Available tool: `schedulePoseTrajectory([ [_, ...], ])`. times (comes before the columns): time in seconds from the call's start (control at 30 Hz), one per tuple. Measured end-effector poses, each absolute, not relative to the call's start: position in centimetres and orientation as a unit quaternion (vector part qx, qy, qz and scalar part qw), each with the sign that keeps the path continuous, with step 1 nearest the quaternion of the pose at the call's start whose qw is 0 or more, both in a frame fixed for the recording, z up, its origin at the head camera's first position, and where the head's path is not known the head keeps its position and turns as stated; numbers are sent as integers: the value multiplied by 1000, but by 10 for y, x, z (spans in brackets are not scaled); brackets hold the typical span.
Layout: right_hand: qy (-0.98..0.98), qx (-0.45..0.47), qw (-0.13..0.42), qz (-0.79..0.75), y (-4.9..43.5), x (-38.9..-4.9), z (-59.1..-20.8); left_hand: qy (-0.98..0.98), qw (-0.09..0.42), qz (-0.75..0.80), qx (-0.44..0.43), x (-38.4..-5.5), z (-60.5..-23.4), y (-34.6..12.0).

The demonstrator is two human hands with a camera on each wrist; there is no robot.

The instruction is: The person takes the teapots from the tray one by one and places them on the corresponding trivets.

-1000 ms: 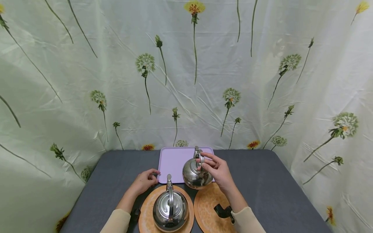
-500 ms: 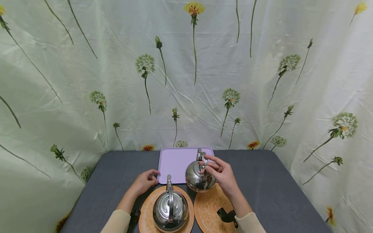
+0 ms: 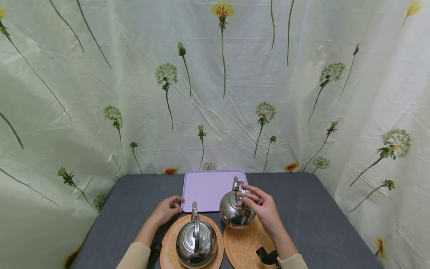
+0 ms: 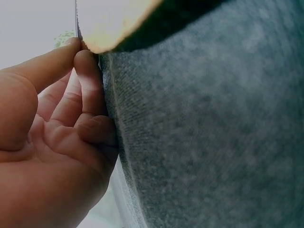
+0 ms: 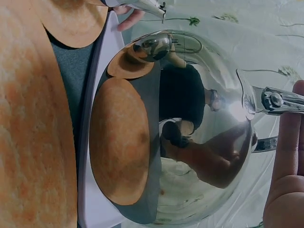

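Observation:
My right hand [image 3: 265, 213] grips the raised top handle of a shiny steel kettle [image 3: 231, 215], holding it up between the lilac tray [image 3: 201, 188] and the right orange round placemat [image 3: 240, 250]. Close up in the right wrist view, the kettle's mirrored body [image 5: 204, 137] reflects the placemats and the person. At the tray's left front corner, my left hand [image 3: 166, 210] pinches the rim between thumb and finger; the left wrist view shows these fingers [image 4: 88, 71] on the thin edge. A second, similar steel kettle [image 3: 186, 239] stands on the left orange round placemat [image 3: 166, 248].
A dark grey cloth [image 3: 302, 216] covers the table. Behind it hangs a pale curtain [image 3: 215, 112] printed with dandelions. Black straps with a camera mount [image 3: 267, 256] sit on the right wrist.
The right hand has carried its kettle to the right and nearer, from over the tray toward the right placemat. The left hand and the other kettle have stayed in place.

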State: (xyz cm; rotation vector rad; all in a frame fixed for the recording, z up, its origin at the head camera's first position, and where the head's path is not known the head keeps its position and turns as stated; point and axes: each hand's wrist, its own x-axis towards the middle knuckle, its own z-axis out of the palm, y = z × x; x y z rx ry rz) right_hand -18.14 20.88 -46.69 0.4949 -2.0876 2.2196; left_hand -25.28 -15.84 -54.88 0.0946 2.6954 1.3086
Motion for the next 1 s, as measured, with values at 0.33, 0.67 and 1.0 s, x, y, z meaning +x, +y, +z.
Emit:
schedulePoseTrajectory([
  [0.33, -673, 158, 29, 722, 219, -176, -471, 897, 75, 435, 29, -252, -550, -158],
  [0.67, -684, 133, 37, 716, 230, -171, -472, 896, 69, 437, 32, -252, -547, -158],
  [1.0, -690, 105, 39, 715, 238, -163, -479, 897, 74, 434, 27, -252, -548, -157],
])
